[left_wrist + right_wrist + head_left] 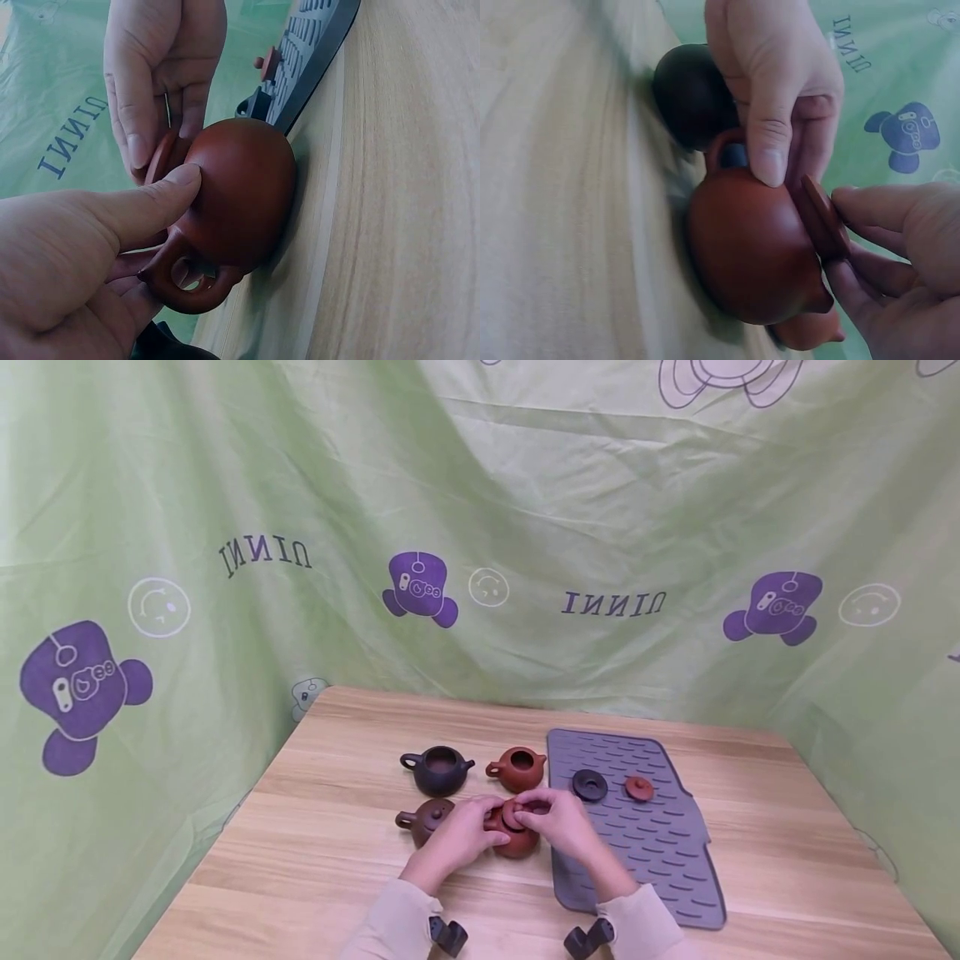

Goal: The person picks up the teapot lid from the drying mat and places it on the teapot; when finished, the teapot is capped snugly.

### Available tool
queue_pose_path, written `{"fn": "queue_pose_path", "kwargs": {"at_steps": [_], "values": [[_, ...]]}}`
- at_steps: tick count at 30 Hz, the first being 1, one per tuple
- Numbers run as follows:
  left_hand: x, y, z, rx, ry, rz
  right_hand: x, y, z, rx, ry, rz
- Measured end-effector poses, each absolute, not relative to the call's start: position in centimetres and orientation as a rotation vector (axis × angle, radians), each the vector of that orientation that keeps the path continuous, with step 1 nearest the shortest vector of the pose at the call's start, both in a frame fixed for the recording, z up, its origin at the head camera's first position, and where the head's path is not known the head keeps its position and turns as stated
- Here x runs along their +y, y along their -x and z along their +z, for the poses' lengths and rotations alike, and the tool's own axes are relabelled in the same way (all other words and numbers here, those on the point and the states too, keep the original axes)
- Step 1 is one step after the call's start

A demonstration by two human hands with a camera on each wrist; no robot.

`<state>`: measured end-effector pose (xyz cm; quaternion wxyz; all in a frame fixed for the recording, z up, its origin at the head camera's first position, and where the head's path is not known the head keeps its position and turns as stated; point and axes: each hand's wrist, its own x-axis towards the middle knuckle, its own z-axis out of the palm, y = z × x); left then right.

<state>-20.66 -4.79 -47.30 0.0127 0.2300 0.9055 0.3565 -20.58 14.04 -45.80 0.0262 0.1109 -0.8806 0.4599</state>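
Observation:
A reddish-brown clay teapot (516,847) stands on the table between both hands. My left hand (465,832) grips it at the handle side, thumb on the near wall by the rim and fingers at the far side. With thumb and fingertips, my right hand (564,820) pinches the round red lid (826,219) of matching clay. In the right wrist view the lid is tilted at the mouth of the pot (742,244), one edge right at the rim. Its knob is partly hidden by the fingers.
Behind stand a lidless black teapot (441,787) and a smaller lidless red teapot (521,782). A lidded dark brown teapot (423,835) is just left of the left hand. On the right, a grey ridged mat (645,860) bears a black lid (590,786) and a small red lid (640,789).

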Motion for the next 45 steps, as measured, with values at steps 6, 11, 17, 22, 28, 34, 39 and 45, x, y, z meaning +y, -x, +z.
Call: {"fn": "queue_pose_path", "kwargs": {"at_steps": [6, 11, 17, 22, 28, 34, 39, 45], "values": [[-4.7, 20.7, -47.4, 2.838, -0.72, 1.1, 13.7, 20.5, -46.4, -2.709, -0.322, 1.36], [-4.8, 20.6, -47.4, 2.838, -0.713, 1.113, 13.4, 20.2, -46.6, -2.708, -0.325, 1.295], [-4.8, 20.5, -47.3, 2.837, -0.695, 1.107, 13.3, 19.8, -46.6, -2.716, -0.322, 1.162], [-4.8, 20.6, -47.3, 2.842, -0.694, 1.103, 13.2, 19.7, -46.8, -2.683, -0.376, 1.035], [-4.7, 20.5, -47.2, 2.837, -0.687, 1.102, 13.2, 19.3, -47.3, -2.672, -0.35, 0.965], [-4.7, 20.5, -47.2, 2.837, -0.695, 1.108, 13.1, 19.1, -47.7, -2.659, -0.309, 0.975], [-4.8, 20.5, -47.3, 2.838, -0.697, 1.104, 13.0, 19.1, -47.9, -2.643, -0.305, 0.974], [-4.8, 20.6, -47.3, 2.832, -0.697, 1.108, 13.0, 19.3, -48.0, -2.639, -0.307, 0.974]]}}
